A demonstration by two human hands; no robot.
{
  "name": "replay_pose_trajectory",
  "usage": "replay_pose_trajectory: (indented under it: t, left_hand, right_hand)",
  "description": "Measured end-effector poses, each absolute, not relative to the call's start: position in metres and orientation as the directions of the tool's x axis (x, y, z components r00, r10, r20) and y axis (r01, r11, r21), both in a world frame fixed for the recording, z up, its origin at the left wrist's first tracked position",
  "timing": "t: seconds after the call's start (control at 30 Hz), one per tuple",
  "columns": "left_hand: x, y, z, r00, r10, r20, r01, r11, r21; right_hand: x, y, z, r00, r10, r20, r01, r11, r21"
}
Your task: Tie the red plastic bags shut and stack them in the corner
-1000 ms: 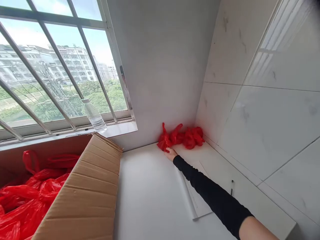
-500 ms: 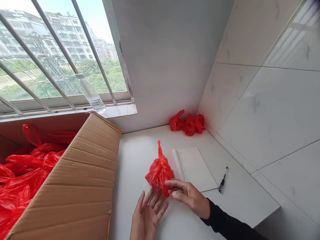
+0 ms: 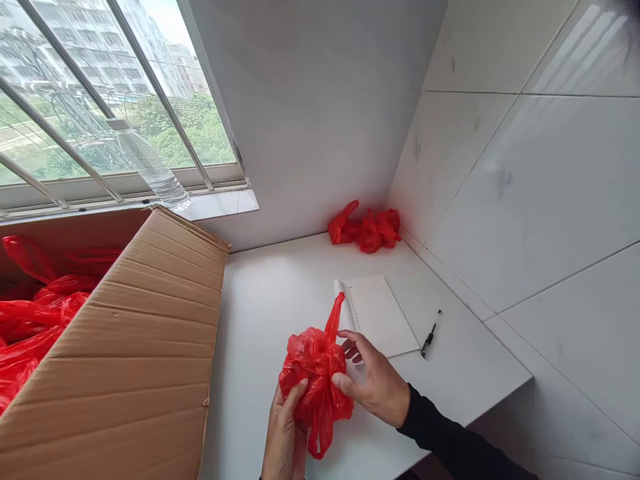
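A knotted red plastic bag (image 3: 313, 367), crumpled and rounded, is lifted just over the white table. One twisted handle sticks up from it and a loop hangs down at the front. My left hand (image 3: 286, 427) grips it from the lower left, thumb on the front and the fingers hidden behind. At its right side is my right hand (image 3: 375, 380), thumb against the red plastic, fingers spread apart near the upright handle. What the bag contains is hidden.
A cardboard box (image 3: 140, 347) full of red bags stands at left. On the white table (image 3: 255, 293) lie an open notebook (image 3: 383, 313), a black pen (image 3: 431, 335) and more red bags (image 3: 367, 230) in the corner. A water bottle (image 3: 150, 167) leans at the barred window.
My left hand has turned from palm-up beneath the bag to gripping it. The bag has come nearer and tilted. The view has shifted slightly right and down.
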State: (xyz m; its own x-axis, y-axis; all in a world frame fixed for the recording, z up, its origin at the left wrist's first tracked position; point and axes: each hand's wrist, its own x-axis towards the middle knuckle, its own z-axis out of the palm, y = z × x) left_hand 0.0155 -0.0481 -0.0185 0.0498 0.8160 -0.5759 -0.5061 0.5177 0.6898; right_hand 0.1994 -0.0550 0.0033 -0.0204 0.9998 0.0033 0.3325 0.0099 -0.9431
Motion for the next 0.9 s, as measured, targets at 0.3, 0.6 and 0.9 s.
replay_pose_trajectory:
  t: [0.3, 0.6, 0.9]
  left_hand:
    - [0.006, -0.068, -0.011, -0.037, 0.885, -0.465, -0.194, 0.45, 0.872]
    - [0.018, -0.057, -0.014, 0.187, 0.926, 0.328, 0.681, -0.363, 0.636]
    - [0.0, -0.05, -0.016, 0.028, 0.986, 0.167, 0.54, -0.156, 0.827]
  right_hand:
    - [0.217, -0.056, 0.001, 0.008, 1.0, -0.002, 0.282, -0.004, -0.959]
    - [0.212, -0.058, 0.003, -0.042, 0.999, 0.017, 0.291, 0.029, -0.956]
    - [0.219, -0.064, -0.002, 0.059, 0.991, 0.117, 0.439, 0.079, -0.895]
